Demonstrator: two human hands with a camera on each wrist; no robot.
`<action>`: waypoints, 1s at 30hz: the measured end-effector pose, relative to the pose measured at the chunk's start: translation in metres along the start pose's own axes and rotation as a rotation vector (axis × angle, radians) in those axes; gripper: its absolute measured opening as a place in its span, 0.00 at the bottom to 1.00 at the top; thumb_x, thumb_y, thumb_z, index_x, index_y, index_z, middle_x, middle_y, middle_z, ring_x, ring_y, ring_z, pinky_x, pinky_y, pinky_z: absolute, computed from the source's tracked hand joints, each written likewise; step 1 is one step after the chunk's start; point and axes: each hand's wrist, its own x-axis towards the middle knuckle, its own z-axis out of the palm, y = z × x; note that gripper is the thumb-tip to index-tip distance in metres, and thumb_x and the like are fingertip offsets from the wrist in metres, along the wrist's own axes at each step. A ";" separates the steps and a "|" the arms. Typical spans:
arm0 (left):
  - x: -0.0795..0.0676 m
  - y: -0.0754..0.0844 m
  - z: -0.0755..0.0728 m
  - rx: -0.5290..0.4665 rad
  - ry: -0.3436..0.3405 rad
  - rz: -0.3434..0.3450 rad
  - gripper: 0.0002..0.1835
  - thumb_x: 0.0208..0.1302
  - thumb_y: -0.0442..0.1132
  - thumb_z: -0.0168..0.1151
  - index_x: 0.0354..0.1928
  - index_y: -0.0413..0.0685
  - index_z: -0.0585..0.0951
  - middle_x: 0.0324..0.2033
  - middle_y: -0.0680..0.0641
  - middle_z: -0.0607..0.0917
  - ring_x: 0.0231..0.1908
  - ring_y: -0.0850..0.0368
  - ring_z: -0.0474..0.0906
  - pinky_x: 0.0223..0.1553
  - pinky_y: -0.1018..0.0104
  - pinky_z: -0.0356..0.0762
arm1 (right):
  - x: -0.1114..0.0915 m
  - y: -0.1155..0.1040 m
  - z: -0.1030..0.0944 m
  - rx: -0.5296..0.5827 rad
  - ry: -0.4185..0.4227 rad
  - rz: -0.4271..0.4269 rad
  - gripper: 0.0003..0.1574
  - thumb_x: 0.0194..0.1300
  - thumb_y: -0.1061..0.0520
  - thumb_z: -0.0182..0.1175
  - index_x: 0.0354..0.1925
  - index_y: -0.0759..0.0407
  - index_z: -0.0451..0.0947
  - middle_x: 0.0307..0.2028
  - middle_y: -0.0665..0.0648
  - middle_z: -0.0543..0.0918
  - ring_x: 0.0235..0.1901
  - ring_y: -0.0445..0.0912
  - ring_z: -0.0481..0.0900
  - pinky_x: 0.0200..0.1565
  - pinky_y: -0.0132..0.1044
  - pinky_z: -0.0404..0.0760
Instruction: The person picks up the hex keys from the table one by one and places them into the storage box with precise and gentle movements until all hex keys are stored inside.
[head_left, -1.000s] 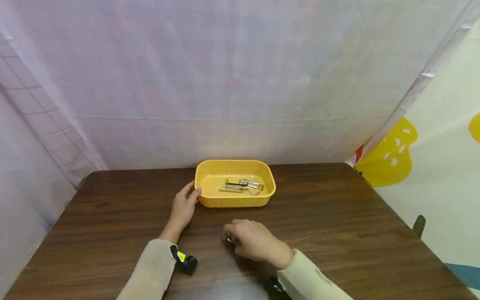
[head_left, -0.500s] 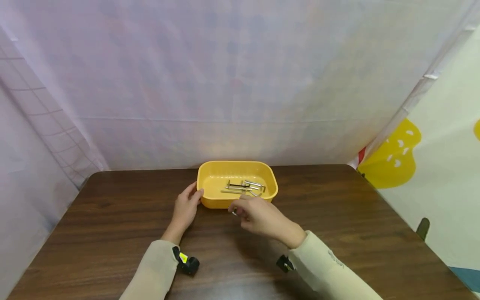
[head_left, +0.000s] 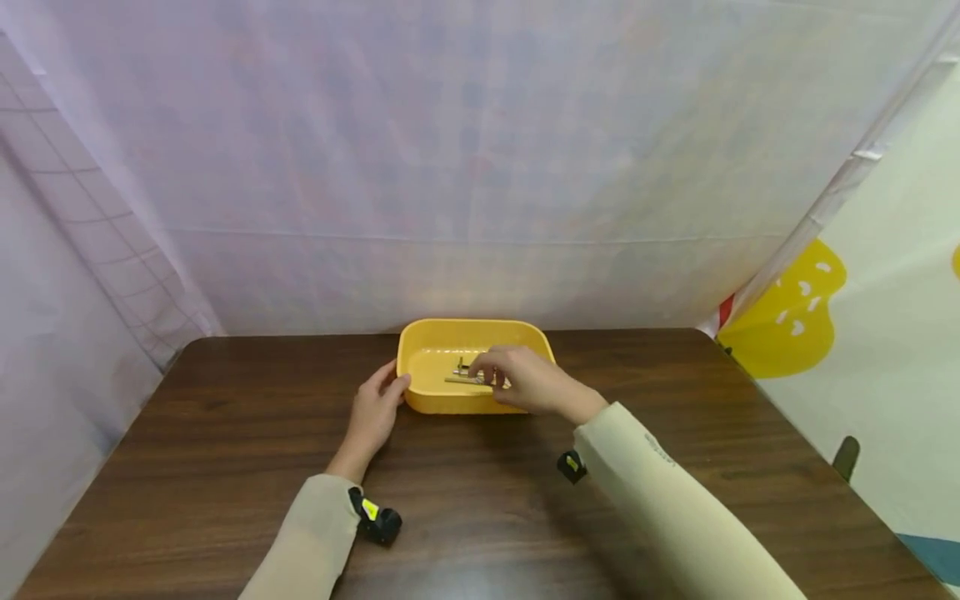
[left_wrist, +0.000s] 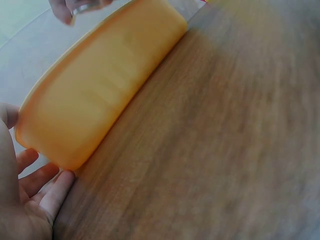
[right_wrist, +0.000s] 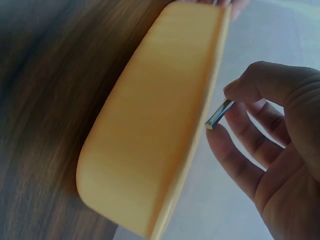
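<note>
A yellow plastic basket (head_left: 450,404) stands at the back of the table. My left hand (head_left: 371,421) grips its left end, the thumb at the rim and the fingers against the outer wall, as the left wrist view (left_wrist: 35,195) also shows. Over the basket's right half, my right hand (head_left: 528,381) pinches an Allen key (right_wrist: 219,114); its shiny six-sided end shows between thumb and fingers in the right wrist view. Several more Allen keys (head_left: 463,381) lie on the basket floor, partly hidden by the right hand.
A dark wood-grain table (head_left: 225,433) runs under both arms. Behind it hangs a pale curtain (head_left: 450,167), close to the basket's far side. A white cloth with yellow shapes (head_left: 787,325) hangs at the right. Small black cameras (head_left: 382,525) sit at the wrists.
My right hand has moved forward from the table in front, up over the basket's near rim, carrying the Allen key. The left hand has kept its grip on the basket.
</note>
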 end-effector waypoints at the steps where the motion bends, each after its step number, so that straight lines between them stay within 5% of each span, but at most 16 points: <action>1: 0.000 0.000 0.000 0.001 -0.002 -0.001 0.30 0.75 0.47 0.54 0.73 0.41 0.68 0.70 0.37 0.73 0.64 0.44 0.77 0.63 0.53 0.81 | 0.003 0.002 0.000 -0.002 -0.011 0.004 0.21 0.57 0.70 0.66 0.50 0.58 0.84 0.36 0.54 0.84 0.34 0.43 0.82 0.38 0.31 0.83; 15: 0.000 -0.002 0.000 -0.005 0.015 0.027 0.28 0.76 0.46 0.54 0.73 0.41 0.69 0.69 0.38 0.75 0.63 0.45 0.78 0.61 0.53 0.82 | 0.040 0.023 0.010 0.020 -0.139 0.143 0.20 0.62 0.69 0.63 0.50 0.55 0.85 0.38 0.55 0.86 0.33 0.43 0.79 0.36 0.35 0.81; 30: 0.001 -0.004 0.002 0.001 0.032 0.026 0.28 0.75 0.45 0.55 0.72 0.41 0.70 0.69 0.37 0.75 0.63 0.44 0.79 0.61 0.53 0.83 | 0.052 0.031 0.030 0.003 -0.218 0.229 0.12 0.70 0.60 0.62 0.50 0.53 0.86 0.41 0.55 0.87 0.39 0.45 0.81 0.44 0.40 0.84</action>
